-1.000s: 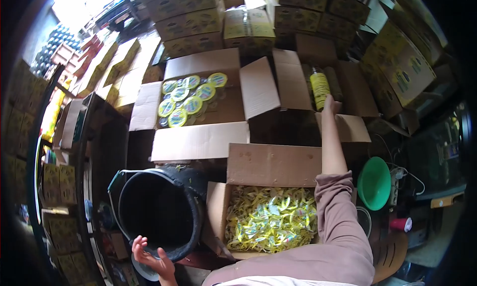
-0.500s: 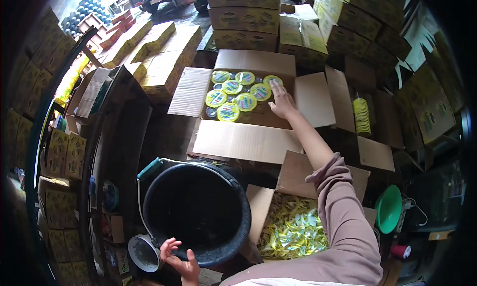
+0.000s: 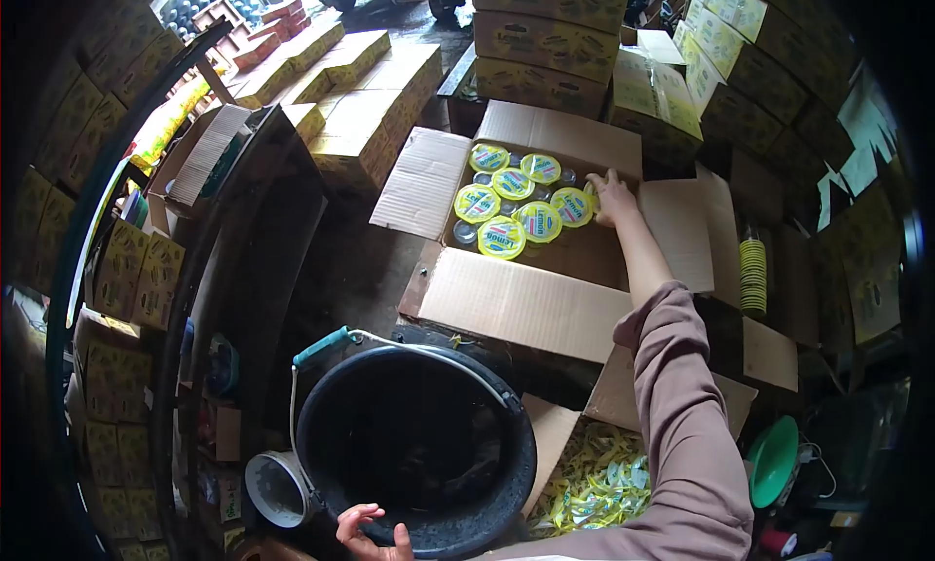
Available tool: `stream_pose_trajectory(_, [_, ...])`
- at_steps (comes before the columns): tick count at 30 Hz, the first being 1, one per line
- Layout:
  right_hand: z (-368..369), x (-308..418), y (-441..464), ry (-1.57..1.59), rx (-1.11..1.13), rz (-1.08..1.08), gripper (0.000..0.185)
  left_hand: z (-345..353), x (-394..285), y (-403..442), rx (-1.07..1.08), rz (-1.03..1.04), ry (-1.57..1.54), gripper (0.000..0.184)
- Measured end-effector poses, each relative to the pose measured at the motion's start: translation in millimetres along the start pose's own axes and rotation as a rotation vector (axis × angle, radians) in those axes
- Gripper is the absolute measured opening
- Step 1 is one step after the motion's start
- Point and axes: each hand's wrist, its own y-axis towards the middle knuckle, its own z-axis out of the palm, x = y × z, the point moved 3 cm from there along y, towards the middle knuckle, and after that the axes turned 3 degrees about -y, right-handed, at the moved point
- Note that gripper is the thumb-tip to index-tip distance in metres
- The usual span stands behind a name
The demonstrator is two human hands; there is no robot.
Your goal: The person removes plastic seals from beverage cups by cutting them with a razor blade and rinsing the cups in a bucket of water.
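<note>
Yellow-lidded cups (image 3: 502,238) marked "Lemon" stand in an open cardboard box (image 3: 526,286) at the centre. My right hand (image 3: 612,199) reaches into the right side of that box, its fingers bent at the rim of a cup beside the rightmost lids; what lies under the fingertips is partly hidden. My left hand (image 3: 374,536) is at the bottom, by the near rim of a black bucket (image 3: 310,434), fingers apart and holding nothing. Farther right, a second open box (image 3: 769,355) contains a stack of nested yellow cups (image 3: 753,274).
A box of yellow wrapper scraps (image 3: 604,483) sits right of the bucket, partly under my right sleeve. A white pail (image 3: 277,489) is to the left, a green bowl (image 3: 774,461) to the right. Stacked printed cartons (image 3: 547,40) rise behind; a dark shelf (image 3: 255,269) runs along the left.
My right hand has gone from the nested cup stack to the lidded cups, then to the right side of their box. The view has shifted; my left hand remains near the bucket.
</note>
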Motion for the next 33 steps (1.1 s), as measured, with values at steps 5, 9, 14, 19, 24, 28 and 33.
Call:
stream_pose_trajectory(5, [-17, -19, -39, 0.19, -0.186, 0.246, 0.073, -1, 7, -6, 0.034, 0.052, 0.042, 0.051])
stream_pose_trajectory(9, [-88, -17, -107, 0.211, -0.293, 0.135, 0.089, -2, 17, -8, 0.045, 0.177, 0.027, 0.052])
stream_pose_trajectory(14, [-182, 13, -245, 0.403, -0.237, -0.123, 0.115, -5, -1, -1, -0.032, 0.244, 0.027, 0.052])
stream_pose_trajectory(19, [-232, 66, -396, 0.64, -0.273, -0.371, 0.116, 15, -60, -15, 0.234, 0.422, -0.206, 0.074])
stream_pose_trajectory(24, [-244, 112, -494, 0.909, -0.177, -0.569, 0.108, 41, -129, -50, 0.554, 0.472, -0.42, 0.088])
stream_pose_trajectory(28, [-257, 112, -534, 1.016, -0.213, -0.594, 0.106, 29, -140, -75, 0.666, 0.331, -0.557, 0.087])
stream_pose_trajectory(33, [-216, 76, -538, 1.087, -0.405, -0.28, 0.063, -30, -111, -76, 0.231, 0.279, -0.547, 0.082])
